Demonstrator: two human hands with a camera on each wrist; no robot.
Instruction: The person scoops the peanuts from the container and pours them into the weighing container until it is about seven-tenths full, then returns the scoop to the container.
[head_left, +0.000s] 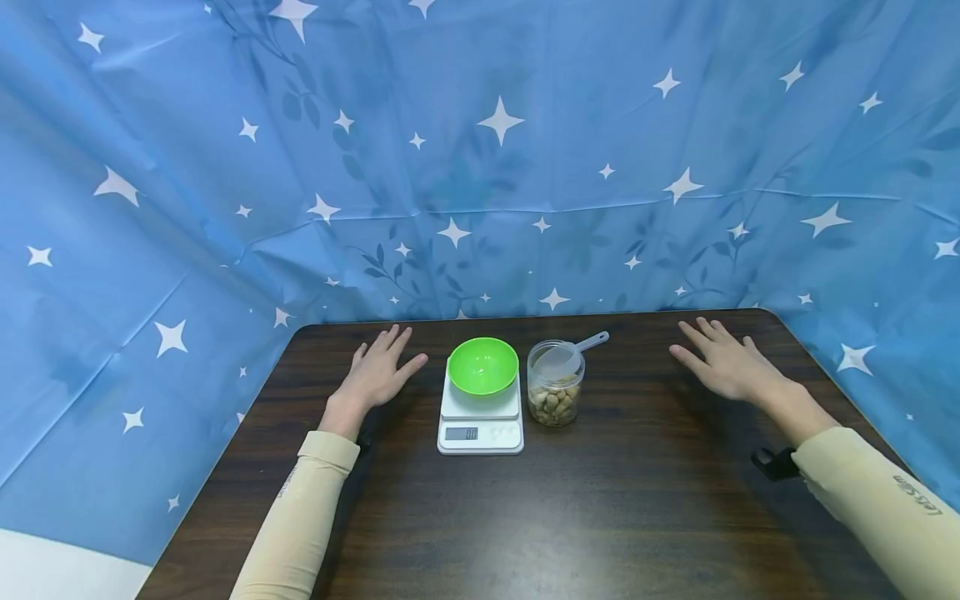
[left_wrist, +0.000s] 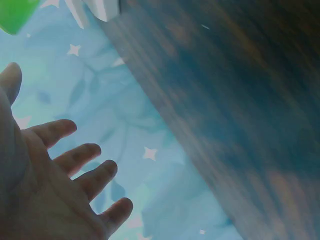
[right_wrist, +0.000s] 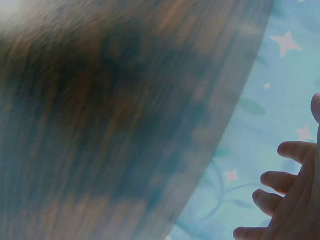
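Dark wood table (head_left: 600,517): left hand (head_left: 375,377) flat, fingers spread, just left of green bowl (head_left: 483,365) on scale (head_left: 481,421). Jar (head_left: 555,395) beside; scoop (head_left: 572,354) handle points up-right. Right hand (head_left: 723,363) flat, fingers spread, well apart.

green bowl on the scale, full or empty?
Empty: the green bowl shows only bare inside, and the scale display reads zero.

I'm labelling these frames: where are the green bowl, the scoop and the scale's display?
green bowl (head_left: 483,365), head view, inner bottom of the bowl.
scoop (head_left: 558,359), head view, its cup atop the jar.
scale's display (head_left: 461,433), head view, middle of the readout.
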